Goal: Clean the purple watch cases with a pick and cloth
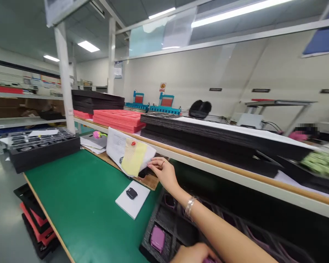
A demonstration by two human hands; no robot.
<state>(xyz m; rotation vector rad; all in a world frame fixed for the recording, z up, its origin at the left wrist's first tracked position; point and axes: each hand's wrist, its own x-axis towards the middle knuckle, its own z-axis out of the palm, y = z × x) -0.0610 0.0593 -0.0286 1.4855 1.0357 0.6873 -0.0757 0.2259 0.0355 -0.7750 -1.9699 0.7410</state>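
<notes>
My right hand (163, 171), wearing a ring and bracelet, pinches the right edge of some white papers (116, 144). A yellow sheet (135, 159) lies over these papers, which are raised at that side above a brown clipboard (149, 180). My left hand (193, 254) is blurred and cut off by the bottom edge; its curled fingers are at a purple watch-like case (209, 260), mostly hidden. Beneath both arms is a black foam tray (148, 239) with compartments. One compartment holds a purple watch-like case (157, 238). A black watch-like piece (131, 193) rests on a white pad (126, 204).
A green mat (79, 197) covers the table. Along the back runs a shelf edge (208, 157), bearing red foam trays (117, 118) and black foam sheets (197, 137). Black boxes (52, 151) stand at left, and more trays (38, 223) are stacked below the table's left edge.
</notes>
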